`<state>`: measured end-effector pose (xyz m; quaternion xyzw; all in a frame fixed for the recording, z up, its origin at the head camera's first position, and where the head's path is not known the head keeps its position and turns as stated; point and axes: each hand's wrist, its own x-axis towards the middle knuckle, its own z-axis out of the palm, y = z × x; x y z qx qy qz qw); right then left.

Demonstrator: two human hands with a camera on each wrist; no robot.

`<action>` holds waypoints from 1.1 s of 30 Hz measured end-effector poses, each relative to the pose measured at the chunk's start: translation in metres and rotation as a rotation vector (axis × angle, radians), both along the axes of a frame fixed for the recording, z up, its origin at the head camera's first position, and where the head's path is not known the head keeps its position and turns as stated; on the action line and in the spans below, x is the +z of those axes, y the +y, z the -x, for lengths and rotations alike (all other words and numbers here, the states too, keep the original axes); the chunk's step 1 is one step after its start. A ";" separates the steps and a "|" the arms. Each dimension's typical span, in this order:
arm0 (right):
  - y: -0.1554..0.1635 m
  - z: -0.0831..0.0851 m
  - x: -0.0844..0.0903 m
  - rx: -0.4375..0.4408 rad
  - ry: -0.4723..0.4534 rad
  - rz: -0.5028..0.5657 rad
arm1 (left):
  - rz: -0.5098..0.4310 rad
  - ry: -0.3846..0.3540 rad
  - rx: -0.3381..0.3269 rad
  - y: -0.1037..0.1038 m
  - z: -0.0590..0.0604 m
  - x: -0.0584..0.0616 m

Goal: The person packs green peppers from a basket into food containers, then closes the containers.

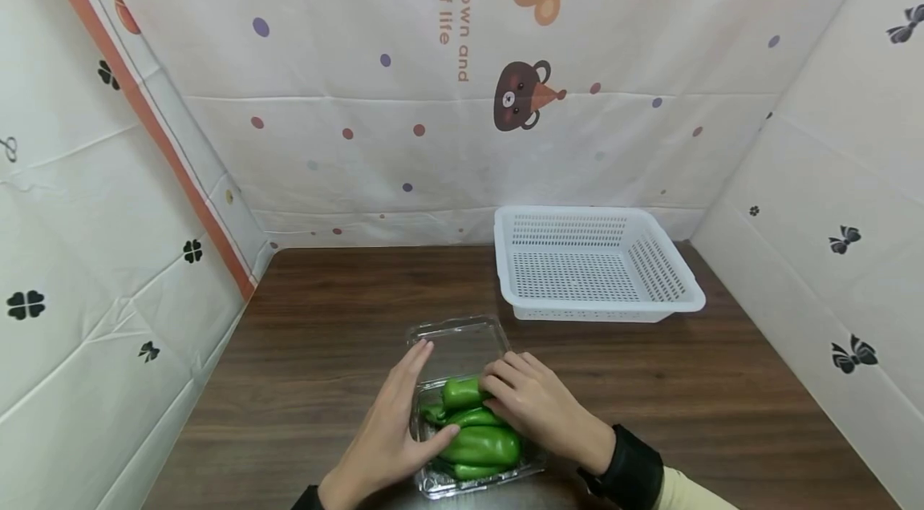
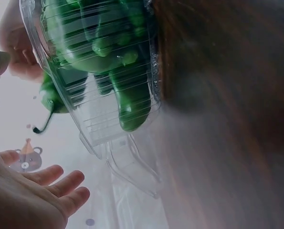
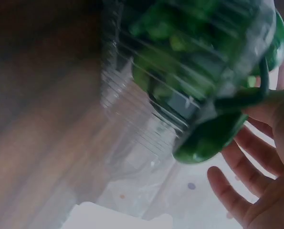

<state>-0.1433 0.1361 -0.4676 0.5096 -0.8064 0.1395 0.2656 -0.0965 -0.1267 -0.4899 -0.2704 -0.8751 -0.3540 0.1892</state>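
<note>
At the near table edge, the left hand (image 1: 386,434) lies flat-fingered against the clear plastic clamshell tray (image 1: 433,480) to steady it while the right hand (image 1: 537,406) curls its fingers over the glossy green peppers (image 1: 480,446), lid hinged open behind

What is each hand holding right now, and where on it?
Right hand fingers grip a green pepper at its stem end. Left hand only rests open against the clear tray.

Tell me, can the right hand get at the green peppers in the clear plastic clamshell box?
Probably yes: the clear plastic clamshell box is open, and the right hand already rests on the green peppers.
</note>
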 end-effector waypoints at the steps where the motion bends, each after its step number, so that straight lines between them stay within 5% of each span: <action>1: 0.001 -0.001 -0.001 0.007 -0.008 0.007 | 0.001 -0.005 0.002 0.000 -0.001 0.000; 12: 0.007 -0.010 -0.007 0.126 -0.192 0.116 | -0.012 -0.006 0.017 -0.003 -0.004 -0.001; 33: 0.005 -0.002 -0.012 0.118 -0.181 0.055 | -0.010 -0.051 0.031 -0.005 -0.005 -0.002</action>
